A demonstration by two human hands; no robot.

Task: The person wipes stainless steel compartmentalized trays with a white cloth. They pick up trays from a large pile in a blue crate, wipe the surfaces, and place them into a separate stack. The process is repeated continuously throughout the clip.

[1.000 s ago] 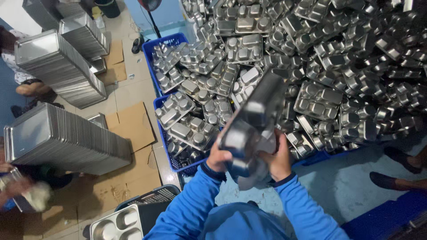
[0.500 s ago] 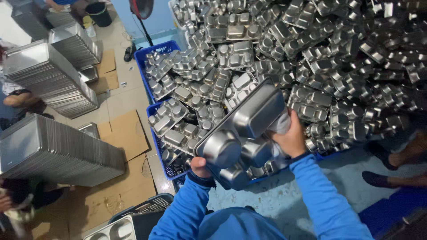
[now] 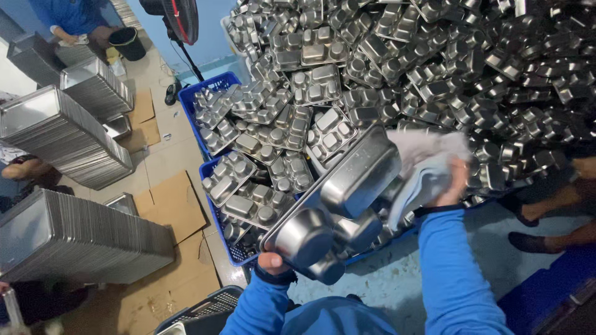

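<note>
The left hand (image 3: 273,262) sits at lower centre of the frame, blue sleeve running down to the bottom edge. Its fingers are closed on the lower rim of a steel compartment tray (image 3: 338,205), with only the thumb and knuckles showing above the cuff. The tray is held underside up and tilted, its long axis running from lower left to upper right; the domed backs of its compartments face the camera.

The right hand (image 3: 456,183) is raised at centre right, forearm angled up from the lower right. It is clamped on a pale cloth (image 3: 422,167), which is bunched against the upper right end of the tray. Whether the fingers also grip the tray rim beneath the cloth cannot be determined; the cloth hides that contact.

Behind the tray, a large heap of loose trays (image 3: 434,68) fills the upper centre and right of the frame, spilling over two blue crates (image 3: 211,93) at centre left. The held tray overlaps the crate edge and the heap in the picture.

At left, tall stacks of nested trays (image 3: 74,236) lie on their sides on flattened cardboard (image 3: 171,201). A strip of bare floor (image 3: 385,285) lies between the two sleeves, at lower centre. A black basket (image 3: 205,307) sits at the bottom edge, lower left of the sleeves. Another person's feet (image 3: 546,239) stand at right, near the right forearm.
</note>
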